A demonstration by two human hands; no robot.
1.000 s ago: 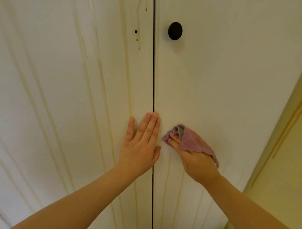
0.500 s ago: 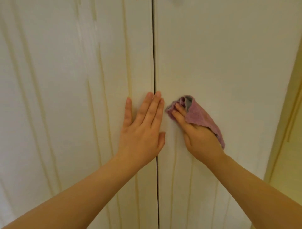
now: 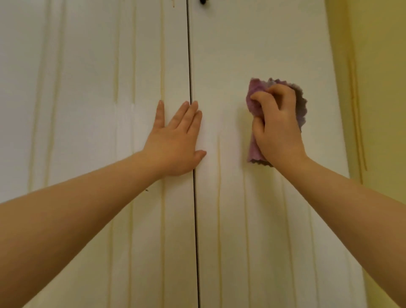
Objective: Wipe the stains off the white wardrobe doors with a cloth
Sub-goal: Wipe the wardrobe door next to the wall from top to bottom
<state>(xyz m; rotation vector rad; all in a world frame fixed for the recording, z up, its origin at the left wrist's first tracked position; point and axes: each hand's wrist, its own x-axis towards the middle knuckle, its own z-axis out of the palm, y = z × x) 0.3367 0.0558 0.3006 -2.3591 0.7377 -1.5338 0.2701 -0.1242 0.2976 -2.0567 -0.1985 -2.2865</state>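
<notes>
Left hand (image 3: 175, 140): open flat, fingers spread, palm pressed on the left door (image 3: 87, 110) at its inner edge, holding nothing.
Right hand (image 3: 276, 127): curled closed around a purple cloth (image 3: 254, 99), pressing it to the right door (image 3: 252, 44).
Stains (image 3: 218, 197): yellowish vertical streaks down both doors.
Knob (image 3: 203, 1): dark, top edge of right door.

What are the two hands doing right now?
Left hand: open, flat on the doors across the gap, holding nothing.
Right hand: closed on the cloth, pressing it to the right door.

Bare forearms and hands (image 3: 175, 145), sleeveless.
</notes>
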